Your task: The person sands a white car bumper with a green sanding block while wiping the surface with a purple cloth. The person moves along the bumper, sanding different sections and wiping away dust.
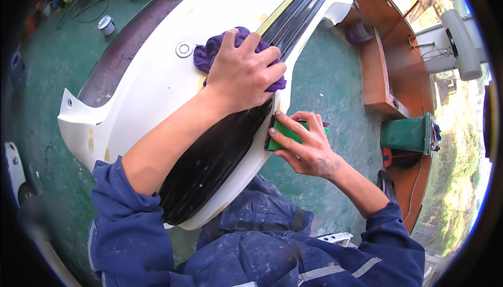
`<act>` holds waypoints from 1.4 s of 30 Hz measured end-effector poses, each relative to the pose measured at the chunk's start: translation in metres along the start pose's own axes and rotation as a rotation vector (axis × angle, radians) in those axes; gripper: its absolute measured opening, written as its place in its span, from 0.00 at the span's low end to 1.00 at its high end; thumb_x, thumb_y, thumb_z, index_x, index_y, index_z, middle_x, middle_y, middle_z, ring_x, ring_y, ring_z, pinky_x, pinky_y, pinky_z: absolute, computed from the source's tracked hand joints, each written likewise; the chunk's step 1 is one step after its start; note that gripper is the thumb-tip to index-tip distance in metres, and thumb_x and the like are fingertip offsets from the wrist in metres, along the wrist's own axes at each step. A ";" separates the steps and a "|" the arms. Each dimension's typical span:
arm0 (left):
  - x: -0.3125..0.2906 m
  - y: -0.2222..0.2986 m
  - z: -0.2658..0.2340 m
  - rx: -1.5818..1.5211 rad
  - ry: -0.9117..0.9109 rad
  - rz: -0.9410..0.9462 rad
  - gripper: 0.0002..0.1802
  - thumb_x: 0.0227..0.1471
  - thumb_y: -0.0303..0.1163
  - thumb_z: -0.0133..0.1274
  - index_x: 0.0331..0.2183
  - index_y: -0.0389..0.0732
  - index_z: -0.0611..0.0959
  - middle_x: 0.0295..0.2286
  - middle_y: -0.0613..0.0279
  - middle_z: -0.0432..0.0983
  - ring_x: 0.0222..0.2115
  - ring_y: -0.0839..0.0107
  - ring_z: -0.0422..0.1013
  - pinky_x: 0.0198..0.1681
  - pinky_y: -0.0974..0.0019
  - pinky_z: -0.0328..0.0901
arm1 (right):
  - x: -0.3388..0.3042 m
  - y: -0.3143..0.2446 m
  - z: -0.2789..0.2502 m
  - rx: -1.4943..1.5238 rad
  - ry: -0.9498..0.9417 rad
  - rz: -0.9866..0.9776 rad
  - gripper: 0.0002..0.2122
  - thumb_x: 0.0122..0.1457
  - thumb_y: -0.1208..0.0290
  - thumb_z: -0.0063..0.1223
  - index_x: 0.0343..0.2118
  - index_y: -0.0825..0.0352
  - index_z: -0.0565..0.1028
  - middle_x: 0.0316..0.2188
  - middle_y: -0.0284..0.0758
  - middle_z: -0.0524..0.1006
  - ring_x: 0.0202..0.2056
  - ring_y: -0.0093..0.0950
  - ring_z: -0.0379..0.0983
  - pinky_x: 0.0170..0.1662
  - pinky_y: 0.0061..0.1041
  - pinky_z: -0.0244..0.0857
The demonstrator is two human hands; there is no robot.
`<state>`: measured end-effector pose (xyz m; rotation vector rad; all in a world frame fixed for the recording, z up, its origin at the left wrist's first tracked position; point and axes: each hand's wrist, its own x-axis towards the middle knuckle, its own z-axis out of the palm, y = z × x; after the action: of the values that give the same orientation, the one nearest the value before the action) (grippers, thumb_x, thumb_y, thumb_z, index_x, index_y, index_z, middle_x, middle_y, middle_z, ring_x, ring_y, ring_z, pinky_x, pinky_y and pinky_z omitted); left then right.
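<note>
A white car bumper (152, 69) with a black grille section (215, 164) and dull yellowish patches stretches across the view in front of me. My left hand (245, 69) is closed over a bunched purple cloth (207, 56), pressing it onto the bumper near a round sensor ring (184, 50). In my right hand (309, 148) is a green sanding block (286, 131) with a dark sheet around it. Its dark face meets the bumper's narrow white edge beside the grille. Part of the cloth is hidden under my left palm.
On the green floor at the far left stands a paint can (106, 25), near loose cables (94, 1). To the right are a green bin (406, 134) and a low orange-brown ledge (374, 72) along the wall. Another white car part (14, 167) lies at the left edge.
</note>
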<state>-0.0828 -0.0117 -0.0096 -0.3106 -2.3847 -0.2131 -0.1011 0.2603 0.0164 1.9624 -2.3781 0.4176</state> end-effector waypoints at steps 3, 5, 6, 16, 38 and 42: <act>-0.002 -0.001 0.000 -0.005 0.041 0.011 0.12 0.46 0.43 0.71 0.33 0.53 0.88 0.44 0.74 0.84 0.50 0.62 0.73 0.58 0.46 0.59 | 0.024 0.027 -0.004 -0.006 0.067 -0.002 0.27 0.50 0.65 0.77 0.56 0.58 0.84 0.63 0.37 0.77 0.51 0.44 0.73 0.53 0.46 0.68; -0.005 -0.008 -0.002 -0.007 0.054 -0.003 0.12 0.46 0.43 0.71 0.35 0.53 0.89 0.45 0.73 0.83 0.51 0.61 0.73 0.59 0.45 0.59 | 0.034 0.028 0.003 0.009 0.111 0.031 0.28 0.49 0.66 0.77 0.56 0.58 0.83 0.63 0.38 0.77 0.51 0.45 0.72 0.52 0.47 0.68; -0.004 -0.007 -0.001 -0.015 0.063 0.001 0.13 0.45 0.43 0.72 0.34 0.53 0.89 0.43 0.73 0.83 0.51 0.62 0.73 0.59 0.45 0.59 | 0.028 0.020 0.004 0.005 0.119 0.041 0.28 0.48 0.66 0.77 0.56 0.58 0.83 0.63 0.38 0.77 0.51 0.45 0.72 0.52 0.47 0.68; 0.001 -0.002 -0.004 0.016 0.000 -0.036 0.22 0.46 0.53 0.71 0.39 0.51 0.89 0.44 0.64 0.83 0.62 0.52 0.70 0.62 0.35 0.58 | 0.016 0.025 0.022 0.024 0.225 0.092 0.26 0.50 0.67 0.77 0.56 0.56 0.84 0.63 0.39 0.78 0.50 0.47 0.71 0.55 0.48 0.69; 0.084 0.079 -0.049 0.356 -0.314 0.752 0.07 0.40 0.40 0.64 0.24 0.49 0.90 0.28 0.71 0.83 0.43 0.65 0.76 0.55 0.51 0.66 | 0.021 0.053 0.024 0.096 0.195 -0.014 0.16 0.53 0.64 0.74 0.45 0.54 0.87 0.47 0.34 0.83 0.51 0.42 0.75 0.49 0.47 0.65; 0.075 0.056 -0.057 0.286 -0.035 0.696 0.09 0.46 0.42 0.60 0.22 0.49 0.88 0.25 0.72 0.81 0.35 0.66 0.74 0.47 0.51 0.66 | 0.001 0.027 0.024 0.006 0.308 -0.064 0.21 0.53 0.61 0.75 0.52 0.53 0.86 0.52 0.33 0.81 0.51 0.41 0.73 0.50 0.46 0.67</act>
<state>-0.0847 0.0403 0.0873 -0.9731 -2.1532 0.4516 -0.1243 0.2585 -0.0119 1.8162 -2.1211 0.6705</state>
